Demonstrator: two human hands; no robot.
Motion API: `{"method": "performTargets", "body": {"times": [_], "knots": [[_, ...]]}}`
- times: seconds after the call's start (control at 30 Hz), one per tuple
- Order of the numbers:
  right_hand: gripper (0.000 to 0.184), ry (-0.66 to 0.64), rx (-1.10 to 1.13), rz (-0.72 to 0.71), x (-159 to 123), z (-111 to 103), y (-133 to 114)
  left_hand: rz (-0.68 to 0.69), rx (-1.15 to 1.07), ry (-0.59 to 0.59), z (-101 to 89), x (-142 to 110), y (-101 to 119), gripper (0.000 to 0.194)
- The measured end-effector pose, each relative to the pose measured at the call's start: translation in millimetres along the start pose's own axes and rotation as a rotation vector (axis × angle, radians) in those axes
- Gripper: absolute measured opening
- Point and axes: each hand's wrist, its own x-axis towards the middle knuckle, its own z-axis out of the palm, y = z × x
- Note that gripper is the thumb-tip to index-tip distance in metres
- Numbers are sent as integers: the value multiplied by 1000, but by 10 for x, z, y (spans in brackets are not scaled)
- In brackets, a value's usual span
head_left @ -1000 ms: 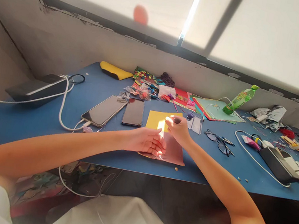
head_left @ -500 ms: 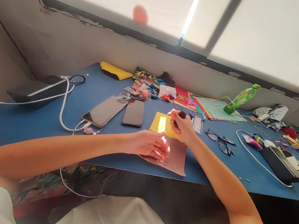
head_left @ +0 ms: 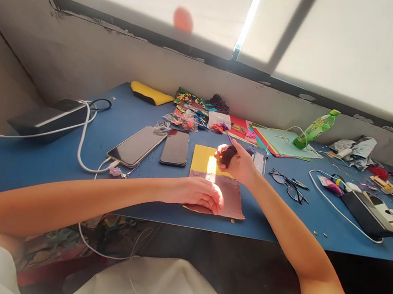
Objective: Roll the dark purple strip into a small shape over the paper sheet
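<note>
Dark lump (head_left: 228, 155) now higher in right hand (head_left: 238, 162).

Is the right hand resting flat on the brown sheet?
No, the right hand is raised over the yellow paper sheet, gripping a small dark object.

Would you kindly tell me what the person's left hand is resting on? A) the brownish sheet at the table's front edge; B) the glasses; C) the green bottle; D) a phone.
A: the left hand lies flat on the brownish sheet, while the right hand holds a small dark object above the yellow paper.
</note>
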Motion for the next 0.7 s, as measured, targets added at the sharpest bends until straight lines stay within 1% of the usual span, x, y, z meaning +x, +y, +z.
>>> {"method": "performTargets", "body": {"times": [0.03,0.07,0.13,0.2,0.23,0.27,0.37,0.4,0.43,0.5,0.53,0.57,0.67,0.7], "knots": [[25,25,27,-19,2,6,17,-1,7,-8,-6,0,-2,27],[19,49,45,-52,4,12,35,-1,12,-15,-12,0,-3,27],[35,92,52,-138,12,19,65,-1,15,-29,-22,-1,-4,26],[46,120,44,-183,24,21,81,-3,13,-37,-30,-3,-4,25],[48,130,43,-171,32,20,83,-5,13,-37,-32,-4,-5,24],[46,139,45,-142,40,18,83,-8,14,-35,-34,-5,-5,24],[25,156,59,-41,56,5,69,-20,16,-28,-32,-9,-3,23],[24,153,64,-17,57,0,63,-22,18,-26,-29,-10,-1,23],[28,149,74,-2,56,-5,56,-25,21,-23,-27,-10,1,22],[34,148,101,7,48,-11,46,-27,28,-19,-23,-9,3,22],[33,153,112,7,43,-10,43,-28,31,-18,-22,-7,3,22],[30,160,119,2,38,-7,42,-27,33,-19,-23,-5,2,23],[13,168,99,-3,30,17,53,-16,29,-27,-27,4,-9,23],[11,161,84,-4,30,26,59,-13,27,-29,-29,6,-13,23]]}}
